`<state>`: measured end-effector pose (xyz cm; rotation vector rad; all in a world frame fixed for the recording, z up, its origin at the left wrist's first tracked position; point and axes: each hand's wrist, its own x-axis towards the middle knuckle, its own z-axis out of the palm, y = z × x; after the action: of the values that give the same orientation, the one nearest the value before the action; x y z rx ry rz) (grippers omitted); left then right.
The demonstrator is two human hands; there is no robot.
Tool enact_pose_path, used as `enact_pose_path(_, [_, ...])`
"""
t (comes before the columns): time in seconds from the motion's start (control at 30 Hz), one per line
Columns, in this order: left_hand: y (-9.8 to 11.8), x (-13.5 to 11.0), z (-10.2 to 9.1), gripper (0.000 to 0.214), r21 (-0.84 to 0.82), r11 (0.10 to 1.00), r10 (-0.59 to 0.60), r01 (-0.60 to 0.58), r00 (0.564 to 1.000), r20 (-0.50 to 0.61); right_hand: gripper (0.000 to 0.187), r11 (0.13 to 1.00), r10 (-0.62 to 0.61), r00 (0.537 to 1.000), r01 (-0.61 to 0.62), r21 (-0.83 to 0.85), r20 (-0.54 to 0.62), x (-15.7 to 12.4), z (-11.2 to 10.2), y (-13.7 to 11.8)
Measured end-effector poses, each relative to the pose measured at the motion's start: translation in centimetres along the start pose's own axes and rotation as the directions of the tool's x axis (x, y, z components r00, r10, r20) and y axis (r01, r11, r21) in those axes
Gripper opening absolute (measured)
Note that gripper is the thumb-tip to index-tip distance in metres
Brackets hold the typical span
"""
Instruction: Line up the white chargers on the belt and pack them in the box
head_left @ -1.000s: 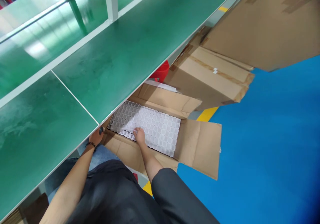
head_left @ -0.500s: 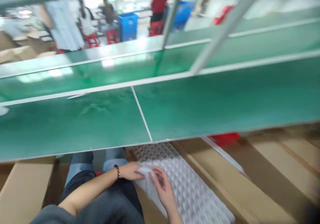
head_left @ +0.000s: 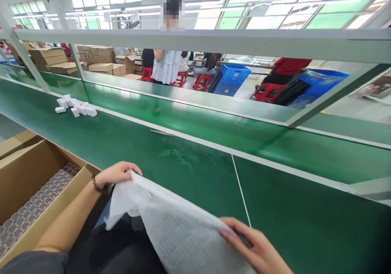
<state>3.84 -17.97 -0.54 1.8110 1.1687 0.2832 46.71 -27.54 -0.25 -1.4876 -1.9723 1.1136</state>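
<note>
Stretched between my two hands is a thin white translucent sheet, which looks like foam or tissue wrap. My left hand pinches its upper left corner above my lap, a dark beaded bracelet on the wrist. At the lower right, my right hand grips the sheet's top edge between thumb and fingers. One loose flap hangs down below the left hand. The sheet's lower end runs out of view at the bottom.
A green work surface crosses ahead, with small white boxes at its far left. An open carton of grey square pieces stands left. A metal frame spans above. Beyond are people, red stools and blue bins.
My hands have spread apart and risen, pulling the bunched sheet out wide. The view has swung up and left, bringing in the left carton and white boxes.
</note>
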Motion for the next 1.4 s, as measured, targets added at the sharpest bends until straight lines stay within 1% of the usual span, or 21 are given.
enact_pose_path(0.1, [-1.1, 1.7, -5.8, 0.042, 0.100, 0.990, -0.097, 0.099, 0.995, -0.032, 0.042, 0.984, -0.080, 0.991, 0.096, -0.151, 0.110, 7.6, -2.9, -2.7])
enact_pose_path(0.17, [-1.6, 2.7, -9.2, 0.045, 0.192, 0.959, -0.180, 0.209, 0.971, -0.156, 0.042, 0.936, -0.112, 0.991, 0.129, -0.327, 0.070, 13.1, -3.3, -3.5])
enact_pose_path(0.2, [-1.7, 3.0, -10.5, 0.052, 0.234, 0.934, -0.211, 0.271, 0.945, -0.252, 0.041, 0.892, -0.117, 0.992, 0.127, -0.434, 0.050, 15.7, -3.2, -3.6])
enact_pose_path(0.23, [-1.7, 3.2, -11.5, 0.060, 0.271, 0.906, -0.223, 0.326, 0.910, -0.349, 0.037, 0.841, -0.109, 0.992, 0.124, -0.527, 0.060, 18.1, -3.0, -3.7])
enact_pose_path(0.3, [-1.6, 3.1, -12.8, 0.077, 0.329, 0.858, -0.195, 0.394, 0.843, -0.502, 0.029, 0.808, -0.092, 0.994, 0.108, -0.579, 0.057, 21.9, -2.3, -3.5])
enact_pose_path(0.37, [-1.4, 2.6, -13.5, 0.083, 0.374, 0.833, -0.141, 0.408, 0.810, -0.569, 0.028, 0.791, -0.065, 0.996, 0.085, -0.606, 0.055, 24.6, -1.5, -3.1])
enact_pose_path(0.47, [-2.1, 1.9, -14.9, 0.081, 0.395, 0.819, -0.134, 0.416, 0.808, -0.573, 0.033, 0.773, -0.039, 0.998, 0.056, -0.632, 0.042, 26.8, -0.3, -2.5])
enact_pose_path(0.57, [-4.3, 1.9, -17.1, 0.079, 0.365, 0.828, -0.207, 0.426, 0.836, -0.508, 0.039, 0.754, -0.036, 0.999, 0.032, -0.656, 0.007, 27.6, 0.9, -2.2])
enact_pose_path(0.67, [-6.8, 1.4, -19.7, 0.062, 0.311, 0.865, -0.240, 0.394, 0.869, -0.433, 0.043, 0.732, -0.057, 0.998, 0.014, -0.682, -0.040, 27.3, 1.9, -2.2])
enact_pose_path(0.77, [-7.4, -1.0, -21.4, 0.050, 0.271, 0.893, -0.187, 0.358, 0.845, -0.501, 0.048, 0.698, -0.147, 0.982, 0.019, -0.716, -0.117, 25.9, 3.2, -3.0])
enact_pose_path(0.83, [-6.2, -3.5, -20.9, 0.049, 0.274, 0.909, -0.101, 0.315, 0.802, -0.589, 0.051, 0.676, -0.245, 0.961, 0.077, -0.733, -0.125, 24.9, 4.9, -4.3])
enact_pose_path(0.87, [-5.3, -4.7, -19.8, 0.048, 0.291, 0.915, -0.042, 0.278, 0.785, -0.619, 0.051, 0.665, -0.296, 0.951, 0.133, -0.735, -0.095, 24.5, 6.2, -5.1])
enact_pose_path(0.9, [-4.2, -5.7, -18.2, 0.047, 0.320, 0.920, 0.024, 0.224, 0.786, -0.618, 0.050, 0.652, -0.342, 0.939, 0.207, -0.729, -0.040, 24.2, 7.7, -6.0])
enact_pose_path(0.97, [-2.3, -6.7, -13.4, 0.038, 0.401, 0.913, 0.155, 0.072, 0.849, -0.506, 0.045, 0.617, -0.420, 0.899, 0.384, -0.687, 0.125, 24.3, 11.1, -7.7])
enact_pose_path(1.03, [-1.6, -6.3, -8.1, 0.022, 0.467, 0.880, 0.243, -0.084, 0.925, -0.292, 0.041, 0.590, -0.463, 0.853, 0.500, -0.634, 0.241, 25.1, 14.6, -9.2])
enact_pose_path(1.1, [-2.6, -5.0, -4.2, 0.020, 0.518, 0.841, 0.267, -0.155, 0.952, -0.150, 0.041, 0.594, -0.467, 0.843, 0.523, -0.612, 0.266, 26.6, 17.2, -10.2])
enact_pose_path(1.13, [-3.6, -4.3, -3.3, 0.025, 0.548, 0.824, 0.257, -0.144, 0.957, -0.134, 0.042, 0.605, -0.459, 0.851, 0.510, -0.612, 0.256, 27.4, 18.2, -10.5])
enact_pose_path(1.17, [-4.9, -3.8, -3.2, 0.030, 0.565, 0.817, 0.239, -0.118, 0.960, -0.145, 0.042, 0.619, -0.445, 0.863, 0.488, -0.615, 0.238, 28.3, 18.9, -10.8])
enact_pose_path(1.23, [-7.8, -3.4, -4.9, 0.038, 0.595, 0.803, 0.181, -0.014, 0.958, -0.223, 0.044, 0.645, -0.413, 0.889, 0.440, -0.625, 0.200, 29.9, 19.7, -11.4])
enact_pose_path(1.3, [-10.6, -3.4, -8.4, 0.037, 0.610, 0.783, 0.109, 0.121, 0.939, -0.327, 0.045, 0.666, -0.378, 0.910, 0.396, -0.633, 0.171, 31.1, 20.3, -12.2])
enact_pose_path(1.4, [-14.2, -3.4, -14.2, 0.033, 0.599, 0.742, 0.014, 0.302, 0.886, -0.464, 0.047, 0.686, -0.344, 0.926, 0.360, -0.633, 0.154, 32.7, 21.7, -14.3])
